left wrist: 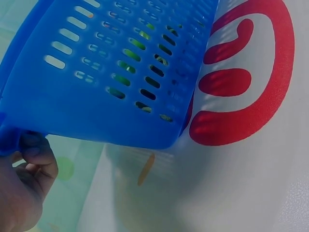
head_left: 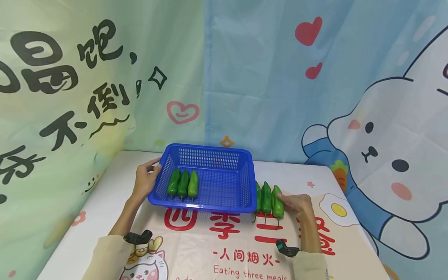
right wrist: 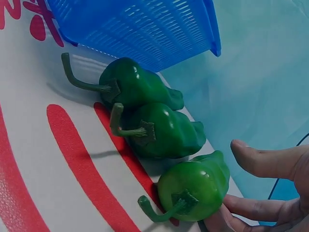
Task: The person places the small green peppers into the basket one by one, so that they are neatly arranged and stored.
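Note:
A blue plastic basket (head_left: 204, 208) with slotted walls stands on the table, with three green peppers (head_left: 182, 184) side by side in its left part. My left hand (head_left: 146, 177) grips the basket's left rim; the left wrist view shows curled fingers (left wrist: 46, 166) under that rim. Outside the basket, to its right, lie three more green peppers (right wrist: 161, 130) in a row, stems toward me. At the outermost, lighter green pepper (right wrist: 195, 188) is my right hand (head_left: 297, 203). Its fingers are against the pepper's side, while the thumb (right wrist: 251, 157) stands apart from it.
A printed cloth (head_left: 252, 268) with red characters covers the table (head_left: 87, 229). Cartoon-printed curtains (head_left: 252, 97) hang close behind the table and along both sides. The basket's right wall overlaps the nearest loose pepper in the head view.

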Available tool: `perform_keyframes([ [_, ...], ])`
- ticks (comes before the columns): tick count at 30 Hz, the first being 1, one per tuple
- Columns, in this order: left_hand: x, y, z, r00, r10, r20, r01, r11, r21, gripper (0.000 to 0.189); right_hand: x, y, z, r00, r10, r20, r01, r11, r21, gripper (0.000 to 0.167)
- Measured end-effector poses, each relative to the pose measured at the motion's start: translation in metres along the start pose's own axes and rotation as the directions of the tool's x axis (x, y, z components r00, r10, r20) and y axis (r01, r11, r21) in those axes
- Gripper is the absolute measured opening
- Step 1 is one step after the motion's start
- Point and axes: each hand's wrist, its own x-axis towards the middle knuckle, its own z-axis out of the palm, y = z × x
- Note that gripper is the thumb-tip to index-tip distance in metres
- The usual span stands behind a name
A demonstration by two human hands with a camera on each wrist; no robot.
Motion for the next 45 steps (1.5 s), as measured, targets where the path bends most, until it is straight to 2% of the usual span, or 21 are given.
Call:
perform_keyframes([
  [8,0.002,0.0,0.0,1.0,0.012,0.0,-0.012,1.0,0.0,0.04,0.0,0.0,0.008,1.0,0.011,-0.011,-0.011,0.999,0.032,0.075],
  [13,0.001,0.0,-0.001,1.0,0.006,0.002,-0.006,1.0,-0.009,0.04,-0.001,-0.002,0.013,1.0,-0.003,-0.03,0.005,0.998,0.068,0.063],
  [22,-0.001,-0.001,-0.002,1.0,0.012,-0.002,-0.012,1.0,-0.016,0.04,0.001,-0.002,0.02,0.998,-0.033,-0.062,0.035,0.998,0.043,0.059],
  [34,0.002,0.0,-0.001,1.0,0.013,-0.004,-0.013,1.0,-0.009,0.04,0.005,-0.001,0.022,0.996,-0.017,-0.085,0.021,0.999,0.045,0.051],
  [39,0.001,-0.001,0.0,1.0,-0.007,-0.003,0.007,1.0,0.01,0.04,0.006,-0.002,0.023,0.996,-0.017,-0.089,0.02,0.999,0.034,0.054],
  [45,0.0,0.0,-0.001,1.0,-0.003,0.001,0.003,1.0,0.001,0.04,0.008,-0.004,0.023,0.995,-0.009,-0.096,0.01,1.0,0.004,0.068],
])
